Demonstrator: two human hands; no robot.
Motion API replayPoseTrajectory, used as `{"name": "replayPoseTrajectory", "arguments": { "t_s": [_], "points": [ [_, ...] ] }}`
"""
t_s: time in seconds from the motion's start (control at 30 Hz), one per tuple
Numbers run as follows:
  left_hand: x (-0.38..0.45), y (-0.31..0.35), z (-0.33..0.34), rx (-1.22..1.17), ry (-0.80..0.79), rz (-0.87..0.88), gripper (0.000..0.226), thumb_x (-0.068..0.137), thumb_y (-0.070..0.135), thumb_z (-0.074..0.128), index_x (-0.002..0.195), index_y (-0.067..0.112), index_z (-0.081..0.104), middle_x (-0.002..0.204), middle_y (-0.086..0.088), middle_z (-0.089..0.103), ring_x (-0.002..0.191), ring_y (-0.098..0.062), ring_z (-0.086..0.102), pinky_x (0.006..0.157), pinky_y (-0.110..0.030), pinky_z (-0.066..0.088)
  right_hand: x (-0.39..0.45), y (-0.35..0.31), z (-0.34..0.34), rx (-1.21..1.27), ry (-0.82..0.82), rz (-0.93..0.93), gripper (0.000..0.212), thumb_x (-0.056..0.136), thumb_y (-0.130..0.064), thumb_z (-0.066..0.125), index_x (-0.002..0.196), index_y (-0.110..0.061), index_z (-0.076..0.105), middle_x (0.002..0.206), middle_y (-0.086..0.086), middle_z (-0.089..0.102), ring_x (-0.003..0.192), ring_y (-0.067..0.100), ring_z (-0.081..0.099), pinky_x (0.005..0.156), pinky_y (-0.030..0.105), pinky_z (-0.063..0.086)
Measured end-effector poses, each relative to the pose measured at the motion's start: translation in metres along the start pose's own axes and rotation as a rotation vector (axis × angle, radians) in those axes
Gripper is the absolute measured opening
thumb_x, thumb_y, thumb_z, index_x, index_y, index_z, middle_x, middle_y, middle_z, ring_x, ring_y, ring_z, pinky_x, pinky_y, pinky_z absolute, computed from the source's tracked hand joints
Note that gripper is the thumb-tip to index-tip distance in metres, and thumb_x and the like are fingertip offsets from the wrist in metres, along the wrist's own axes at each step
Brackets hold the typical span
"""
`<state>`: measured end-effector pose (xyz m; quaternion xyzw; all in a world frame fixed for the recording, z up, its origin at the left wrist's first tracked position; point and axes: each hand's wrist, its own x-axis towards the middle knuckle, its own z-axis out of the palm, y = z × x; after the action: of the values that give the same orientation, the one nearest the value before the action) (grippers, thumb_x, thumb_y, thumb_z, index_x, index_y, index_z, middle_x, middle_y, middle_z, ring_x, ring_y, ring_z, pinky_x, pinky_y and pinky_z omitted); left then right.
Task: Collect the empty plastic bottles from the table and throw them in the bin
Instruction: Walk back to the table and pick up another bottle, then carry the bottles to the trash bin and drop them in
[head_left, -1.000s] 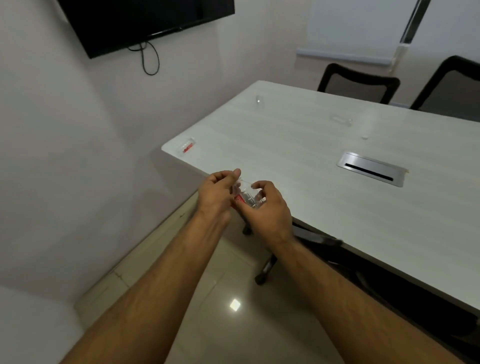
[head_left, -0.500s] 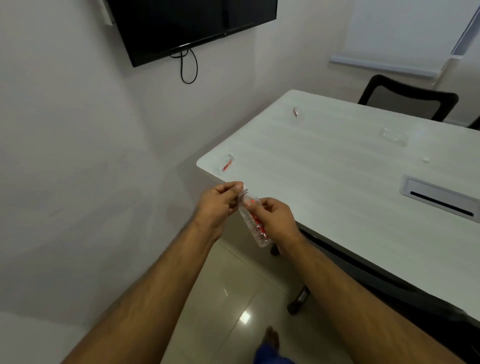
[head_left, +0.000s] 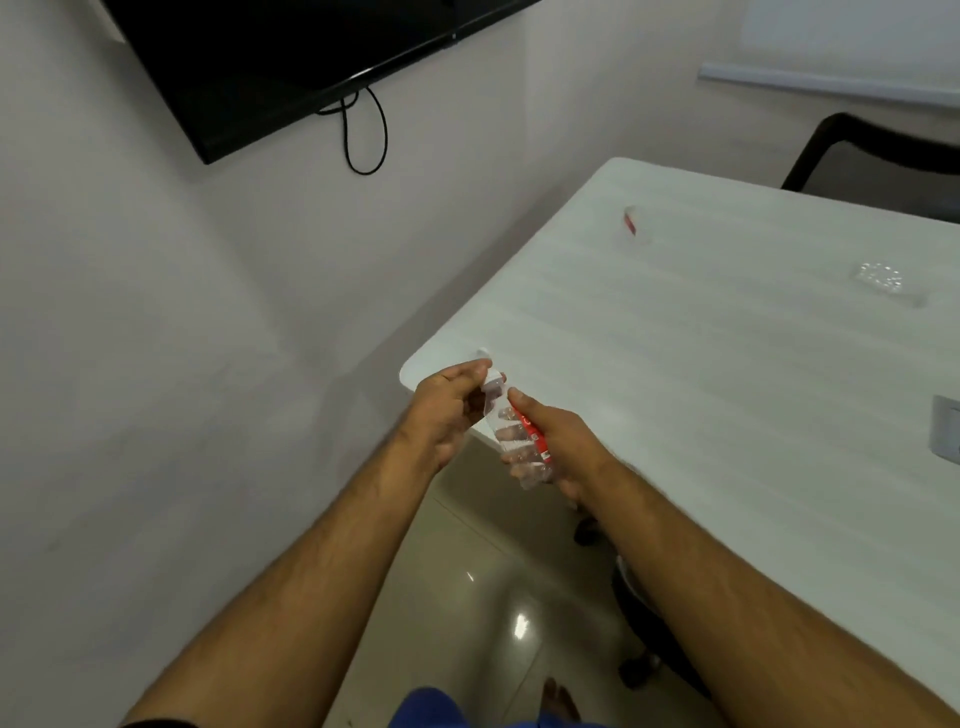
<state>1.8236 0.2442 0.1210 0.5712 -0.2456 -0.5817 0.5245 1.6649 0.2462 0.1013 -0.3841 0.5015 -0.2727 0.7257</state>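
A crushed clear plastic bottle with a red label (head_left: 517, 436) is held in both hands in front of the near left corner of the white table (head_left: 727, 374). My right hand (head_left: 563, 447) grips its body. My left hand (head_left: 449, 410) pinches its neck end. A second bottle's end (head_left: 482, 355) peeks out behind my left fingers at that table corner. Farther back on the table lie a clear bottle with a red label (head_left: 632, 222) and a crumpled clear bottle (head_left: 879, 276). No bin is in view.
A black screen (head_left: 291, 57) with a hanging cable is mounted on the wall to the left. A black chair (head_left: 872, 156) stands behind the table. A metal cable port (head_left: 945, 426) sits at the right edge. Chair legs (head_left: 639, 613) stand under the table on glossy floor tiles.
My view has swung left and closer to the table corner. The bottle in my hands has turned from lying across to pointing down and away, with my left hand now at its neck.
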Motion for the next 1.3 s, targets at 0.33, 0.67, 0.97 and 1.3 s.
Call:
{"name": "replayPoseTrajectory", "arguments": {
  "t_s": [0.33,0.67,0.97,1.3],
  "points": [
    [0.197,-0.037,-0.049,1.484,0.123,0.249,0.059,0.085,0.047,0.067,0.131,0.013,0.052,0.129,-0.014,0.058,0.114,-0.033,0.059,0.088,-0.041,0.052,0.129,-0.002,0.022,0.059,0.474,0.181,0.02,0.101,-0.035,0.051,0.093,-0.019,0.059,0.089,0.005,0.066,0.083,0.023,0.068,0.093,0.045,0.057],
    [0.255,-0.04,-0.046,1.196,-0.232,0.001,0.058,0.085,0.044,0.069,0.132,0.016,0.05,0.127,-0.008,0.061,0.104,-0.026,0.061,0.082,-0.031,0.051,0.165,0.004,0.034,0.232,0.78,0.192,0.019,0.1,-0.039,0.057,0.111,-0.024,0.056,0.104,0.001,0.067,0.1,0.025,0.07,0.094,0.046,0.058],
    [0.131,-0.053,0.116,0.836,-0.813,-0.105,0.049,0.093,0.042,0.061,0.136,0.019,0.054,0.134,-0.004,0.062,0.112,-0.024,0.066,0.092,-0.039,0.057,0.034,0.015,-0.03,0.429,1.256,-0.053,0.033,0.099,-0.038,0.058,0.127,-0.021,0.063,0.115,-0.001,0.072,0.095,0.017,0.072,0.086,0.036,0.06],
    [-0.131,-0.119,0.239,0.774,-1.321,-0.149,0.03,0.095,0.023,0.059,0.123,0.014,0.062,0.105,0.0,0.071,0.084,-0.009,0.07,0.064,-0.021,0.055,-0.227,0.108,-0.076,0.843,1.68,-0.454,0.026,0.096,-0.019,0.061,0.119,-0.008,0.068,0.101,0.014,0.074,0.086,0.024,0.068,0.074,0.033,0.055]
  ]
}}
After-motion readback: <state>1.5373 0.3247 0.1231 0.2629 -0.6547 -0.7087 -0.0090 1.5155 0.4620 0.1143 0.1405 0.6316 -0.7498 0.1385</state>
